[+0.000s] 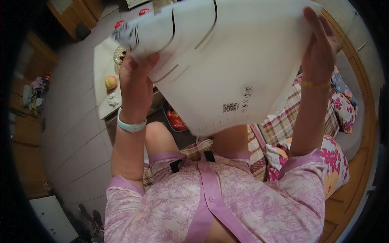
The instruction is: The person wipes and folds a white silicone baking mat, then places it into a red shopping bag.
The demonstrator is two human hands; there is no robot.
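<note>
A large translucent white plastic bag (231, 66) with dark curved lines, small printed symbols and a printed code hangs stretched between my two hands, in front of my lap. My left hand (136, 76), with a pale band on the wrist, pinches its edge at the left of the view. At the upper right, my right hand (322, 48) grips the other side, with a thin yellowish band at the wrist. The bag's upper edge is partly cut off by the frame. Which hand is anatomically left cannot be checked beyond its side of the picture.
A pale-topped table (101, 66) stands at the left, bearing a peach (111, 82), a crumpled white tissue (113, 99) and a beaded item (119, 55). Below it sits a bin with a red liner (176, 121). Plaid cushions (278, 127) and a floral pillow (335, 161) lie at the right.
</note>
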